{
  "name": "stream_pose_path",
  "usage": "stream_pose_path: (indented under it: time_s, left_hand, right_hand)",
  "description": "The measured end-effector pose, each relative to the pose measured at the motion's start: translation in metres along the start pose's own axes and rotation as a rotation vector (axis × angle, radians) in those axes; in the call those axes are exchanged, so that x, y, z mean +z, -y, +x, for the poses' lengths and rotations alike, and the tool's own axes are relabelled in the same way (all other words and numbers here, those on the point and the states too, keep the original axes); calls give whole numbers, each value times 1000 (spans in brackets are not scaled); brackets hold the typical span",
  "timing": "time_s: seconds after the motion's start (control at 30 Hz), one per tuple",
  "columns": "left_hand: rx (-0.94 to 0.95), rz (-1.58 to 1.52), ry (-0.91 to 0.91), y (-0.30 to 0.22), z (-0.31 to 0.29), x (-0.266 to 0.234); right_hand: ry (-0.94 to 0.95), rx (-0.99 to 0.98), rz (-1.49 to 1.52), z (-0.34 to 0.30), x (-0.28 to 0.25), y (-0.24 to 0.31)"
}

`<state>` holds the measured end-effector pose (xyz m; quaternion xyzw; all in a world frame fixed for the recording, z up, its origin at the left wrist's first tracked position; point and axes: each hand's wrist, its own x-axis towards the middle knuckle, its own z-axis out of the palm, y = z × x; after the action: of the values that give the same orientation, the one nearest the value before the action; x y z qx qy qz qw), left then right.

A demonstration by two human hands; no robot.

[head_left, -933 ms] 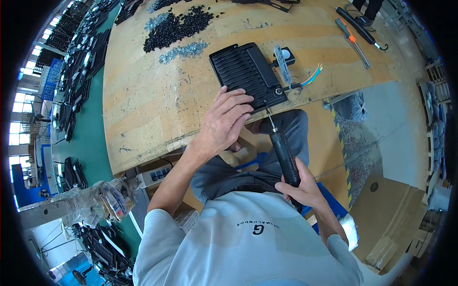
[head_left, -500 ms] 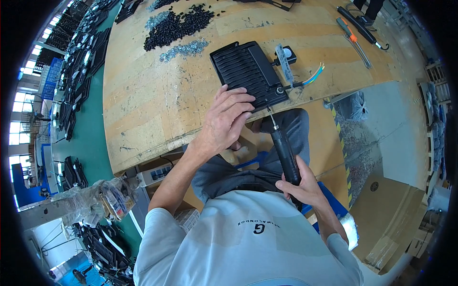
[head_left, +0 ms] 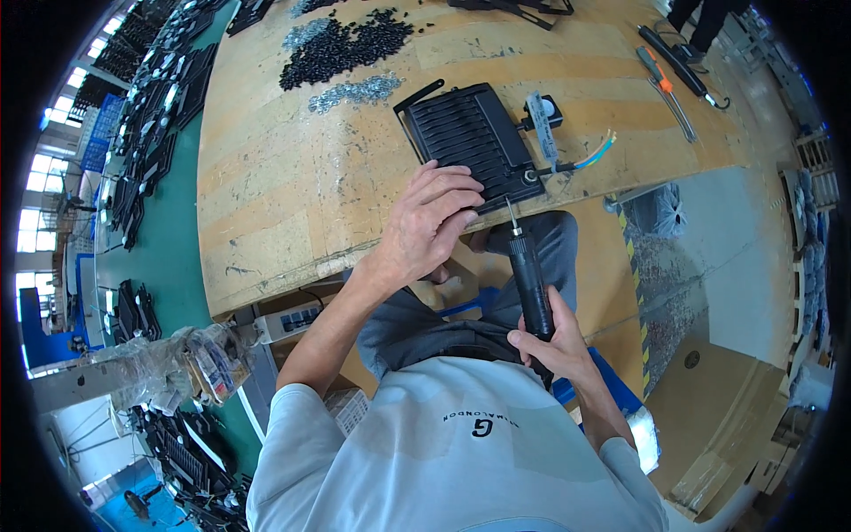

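Note:
A black finned floodlight lies fins up near the table's front edge. Its bracket stands out a little past the far left corner. A sensor head with a white dome, a tag and a cable with bare-ended coloured wires are on its right. My left hand grips the near left corner, fingers over the fins. My right hand is wrapped round a black electric screwdriver held below the table edge. Its bit points up to the light's near edge; whether it touches a screw is too small to tell.
Piles of black parts and clear small parts lie on the table at far left. An orange-handled screwdriver and a black rod-shaped tool lie at far right. More lights line a green surface; a carton stands right.
The bracket has swung out from the light's far left side. The screwdriver has shifted slightly along the near edge. My left hand keeps its hold, and the whole view has moved a little.

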<state>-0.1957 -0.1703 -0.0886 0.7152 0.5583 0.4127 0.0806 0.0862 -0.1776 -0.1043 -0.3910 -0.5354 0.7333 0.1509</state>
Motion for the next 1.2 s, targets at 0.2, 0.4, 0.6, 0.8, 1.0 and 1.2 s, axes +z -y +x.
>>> stream_pose_path:
  time_s: [0.2,0.4,0.6,0.8,1.0,1.2]
  left_hand:
    - [18,-4,-34,-7,-1,-14]
    - [-57,279,-160,48,12,-76]
    - [-333,369,-253,124,32,-117]
    - [-480,389,-235,160,45,-134]
    - [-387,434,-289,193,41,-143]
    - [-363,352,-120,177,33,-137]
  right_hand:
    - [-3,4,63,1,4,1]
    - [12,-17,89,0,2,-4]
    - [-15,4,64,0,4,-1]
    - [-21,34,56,-1,4,-4]
    - [-25,28,63,1,2,-1]
    - [-49,60,85,-1,-3,-3]
